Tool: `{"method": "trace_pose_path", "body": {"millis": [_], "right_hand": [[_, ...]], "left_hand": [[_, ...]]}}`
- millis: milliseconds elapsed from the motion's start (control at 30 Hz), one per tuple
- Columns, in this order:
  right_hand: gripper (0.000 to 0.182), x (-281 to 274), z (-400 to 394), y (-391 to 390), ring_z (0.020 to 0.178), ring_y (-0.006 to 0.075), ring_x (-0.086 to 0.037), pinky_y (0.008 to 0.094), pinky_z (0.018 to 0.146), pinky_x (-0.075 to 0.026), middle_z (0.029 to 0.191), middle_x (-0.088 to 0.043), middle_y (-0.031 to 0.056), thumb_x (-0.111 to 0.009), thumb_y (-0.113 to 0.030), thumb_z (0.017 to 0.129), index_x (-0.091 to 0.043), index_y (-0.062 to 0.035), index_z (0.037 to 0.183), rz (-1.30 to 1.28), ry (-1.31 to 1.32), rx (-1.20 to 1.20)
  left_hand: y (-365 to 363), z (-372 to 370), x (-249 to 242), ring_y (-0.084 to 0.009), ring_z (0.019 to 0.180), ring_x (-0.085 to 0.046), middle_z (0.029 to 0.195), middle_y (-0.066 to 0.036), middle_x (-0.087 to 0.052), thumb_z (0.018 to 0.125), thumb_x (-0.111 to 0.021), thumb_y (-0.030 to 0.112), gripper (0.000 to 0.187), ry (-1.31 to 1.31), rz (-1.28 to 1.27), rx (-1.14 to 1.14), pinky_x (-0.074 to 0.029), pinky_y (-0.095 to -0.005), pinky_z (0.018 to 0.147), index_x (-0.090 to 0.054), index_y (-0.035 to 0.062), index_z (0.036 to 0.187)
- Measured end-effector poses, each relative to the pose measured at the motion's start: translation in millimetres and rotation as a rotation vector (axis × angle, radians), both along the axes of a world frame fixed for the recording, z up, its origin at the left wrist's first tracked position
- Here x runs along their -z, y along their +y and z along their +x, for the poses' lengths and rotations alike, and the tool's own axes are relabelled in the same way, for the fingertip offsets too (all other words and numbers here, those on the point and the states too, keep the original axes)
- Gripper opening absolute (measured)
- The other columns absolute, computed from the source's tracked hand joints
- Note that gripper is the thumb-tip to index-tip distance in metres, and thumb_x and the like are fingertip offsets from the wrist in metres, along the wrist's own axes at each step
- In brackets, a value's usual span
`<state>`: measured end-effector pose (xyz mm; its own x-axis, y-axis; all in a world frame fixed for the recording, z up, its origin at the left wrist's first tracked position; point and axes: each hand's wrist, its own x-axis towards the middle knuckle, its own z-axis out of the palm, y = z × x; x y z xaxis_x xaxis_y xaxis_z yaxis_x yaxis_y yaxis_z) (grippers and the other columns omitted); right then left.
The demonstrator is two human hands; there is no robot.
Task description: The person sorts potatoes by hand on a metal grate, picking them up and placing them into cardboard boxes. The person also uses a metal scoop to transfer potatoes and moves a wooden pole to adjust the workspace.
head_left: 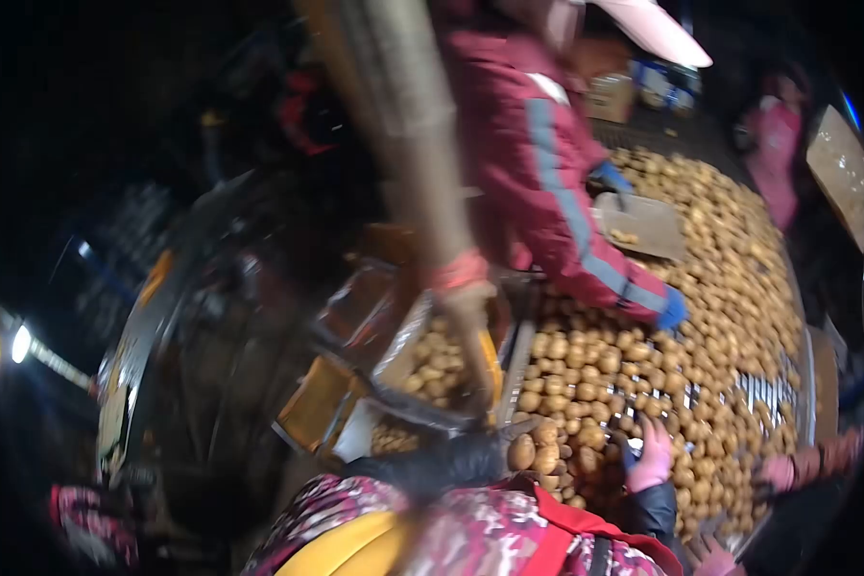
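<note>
My left hand, below a black sleeve, is at the left edge of a bed of potatoes. Its fingers are partly hidden and seem curled around a few larger-looking potatoes. My right hand, in a pink glove with a dark palm side, reaches over the potatoes with its fingers somewhat apart. I make out nothing held in it. Dark, shiny gaps show between the potatoes beside this hand.
A co-worker in a maroon jacket leans across the bed near a scoop-like tray. Another person's blurred arm reaches down toward a lined box of potatoes. Pink-gloved hands work at the right. A metal divider edges the bed.
</note>
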<state>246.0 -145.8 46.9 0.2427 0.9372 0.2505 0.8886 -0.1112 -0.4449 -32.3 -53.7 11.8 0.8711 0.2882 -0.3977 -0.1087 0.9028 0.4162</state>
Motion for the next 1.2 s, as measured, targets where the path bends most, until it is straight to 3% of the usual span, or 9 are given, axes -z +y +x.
{"method": "trace_pose_path", "body": {"millis": [67, 100, 167, 500, 600, 700, 733, 900, 1200], "right_hand": [[0.064, 49.4, 23.7, -11.1, 0.141, 0.0422, -0.044, 0.0533, 0.120, -0.031, 0.150, -0.050, 0.0228, -0.077, -0.038, 0.087, -0.058, -0.0090, 0.141, -0.113, -0.166, 0.059], [0.068, 53.2, 22.0, -23.2, 0.142, 0.0431, -0.041, 0.0574, 0.121, -0.027, 0.155, -0.044, 0.0205, -0.075, -0.043, 0.084, -0.059, -0.0103, 0.141, -0.094, -0.417, 0.012], [0.069, 51.5, 23.3, -23.6, 0.146, 0.0421, -0.037, 0.0595, 0.122, -0.024, 0.159, -0.040, 0.0187, -0.075, -0.044, 0.084, -0.057, -0.0123, 0.143, -0.191, -0.334, 0.019], [0.062, 61.2, 24.6, -29.3, 0.147, 0.0387, -0.038, 0.0587, 0.123, -0.025, 0.158, -0.044, 0.0156, -0.067, -0.044, 0.093, -0.055, -0.0150, 0.146, -0.206, -0.441, 0.047], [0.065, 64.7, 26.0, -31.2, 0.147, 0.0373, -0.038, 0.0569, 0.124, -0.023, 0.159, -0.044, 0.0136, -0.068, -0.048, 0.093, -0.055, -0.0150, 0.147, -0.199, -0.457, 0.052], [0.068, 60.0, 22.7, -36.1, 0.148, 0.0377, -0.037, 0.0565, 0.125, -0.020, 0.159, -0.044, 0.0146, -0.065, -0.052, 0.094, -0.054, -0.0110, 0.147, -0.253, -0.488, 0.055], [0.068, 59.7, 22.6, -39.0, 0.149, 0.0382, -0.036, 0.0568, 0.126, -0.020, 0.159, -0.044, 0.0155, -0.065, -0.051, 0.094, -0.054, -0.0103, 0.147, -0.289, -0.492, 0.068], [0.064, 67.1, 21.5, -40.3, 0.148, 0.0437, -0.036, 0.0634, 0.124, -0.018, 0.157, -0.045, 0.0225, -0.067, -0.046, 0.090, -0.059, -0.0062, 0.139, -0.321, -0.423, 0.098], [0.058, 65.6, 15.6, -38.3, 0.150, 0.0399, -0.032, 0.0621, 0.125, -0.016, 0.160, -0.042, 0.0166, -0.067, -0.044, 0.090, -0.062, -0.0069, 0.134, -0.309, -0.321, 0.139]], "left_hand": [[-5.8, -19.7, 5.9, -0.0223, 0.093, -0.068, 0.105, -0.007, -0.069, 0.090, -0.075, 0.039, 0.044, 0.004, -0.011, -0.102, -0.059, -0.0383, 0.073, -0.063, 0.0108, 0.121], [-9.9, -31.0, 9.1, -0.0223, 0.092, -0.068, 0.105, -0.007, -0.069, 0.090, -0.075, 0.039, 0.043, 0.003, -0.021, -0.151, -0.059, -0.0383, 0.072, -0.063, 0.0110, 0.120], [-15.3, -52.2, 13.6, -0.0222, 0.091, -0.069, 0.104, -0.007, -0.069, 0.089, -0.076, 0.039, 0.042, 0.007, -0.042, -0.254, -0.059, -0.0383, 0.070, -0.064, 0.0115, 0.118], [-32.4, -208.8, 17.1, -0.0221, 0.086, -0.070, 0.098, -0.005, -0.070, 0.085, -0.080, 0.039, 0.036, 0.137, -0.217, -0.898, -0.062, -0.0384, 0.061, -0.069, 0.0137, 0.107], [-25.4, -225.1, -9.6, -0.0212, 0.090, -0.069, 0.101, -0.001, -0.069, 0.084, -0.081, 0.048, 0.039, 0.251, -0.246, -1.057, -0.061, -0.0374, 0.059, -0.068, 0.0183, 0.106], [-5.5, -238.1, -0.9, -0.0261, 0.099, -0.069, 0.111, -0.006, -0.067, 0.089, -0.075, 0.048, 0.045, 0.192, -0.182, -1.132, -0.061, -0.0365, 0.057, -0.061, 0.0180, 0.119], [-3.7, -224.9, -24.2, -0.0268, 0.104, -0.068, 0.116, -0.006, -0.066, 0.090, -0.073, 0.047, 0.044, 0.354, -0.210, -1.239, -0.063, -0.0366, 0.066, -0.060, 0.0181, 0.121], [40.4, -214.3, -31.5, -0.0234, 0.101, -0.068, 0.112, -0.004, -0.067, 0.094, -0.070, 0.044, 0.040, 0.293, -0.090, -1.194, -0.061, -0.0329, 0.076, -0.061, 0.0159, 0.121], [107.0, -183.8, -12.4, -0.0211, 0.095, -0.068, 0.109, -0.006, -0.069, 0.096, -0.068, 0.044, 0.040, 0.295, -0.048, -1.161, -0.059, -0.0322, 0.076, -0.065, 0.0123, 0.119]]}}
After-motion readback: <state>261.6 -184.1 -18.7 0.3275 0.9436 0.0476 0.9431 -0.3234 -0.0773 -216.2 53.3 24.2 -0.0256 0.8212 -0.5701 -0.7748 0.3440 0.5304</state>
